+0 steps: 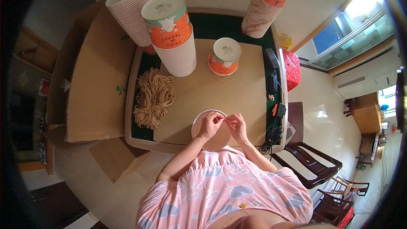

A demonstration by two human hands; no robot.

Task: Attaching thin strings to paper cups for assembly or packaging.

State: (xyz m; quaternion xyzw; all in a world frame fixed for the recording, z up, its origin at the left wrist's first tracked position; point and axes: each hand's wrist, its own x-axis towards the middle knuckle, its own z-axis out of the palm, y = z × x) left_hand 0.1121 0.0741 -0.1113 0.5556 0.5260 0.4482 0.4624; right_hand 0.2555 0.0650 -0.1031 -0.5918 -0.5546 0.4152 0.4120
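Observation:
A round paper bucket [199,124] with a pale rim stands at the front edge of the table, its open mouth facing up. My left hand [210,124] reaches over its opening, thumb and fingertips pinched together. Beside it, at the bucket's right rim, my right hand [237,126] is pinched too, with the fingertips of both hands nearly meeting. Whatever lies between them is too small to make out. A hank of tan cord [155,97] lies on the left of the table. Beyond my hands an orange and green paper bucket [223,66] stands upside down, with a thin cord loop at its rim.
Tall stacks of nested buckets rise at the back left [171,38] and back right [265,10]. A large open cardboard box [95,85] flanks the table's left side. Black adapters and cables [273,138] line the right edge. A dark wooden chair [311,161] stands beyond.

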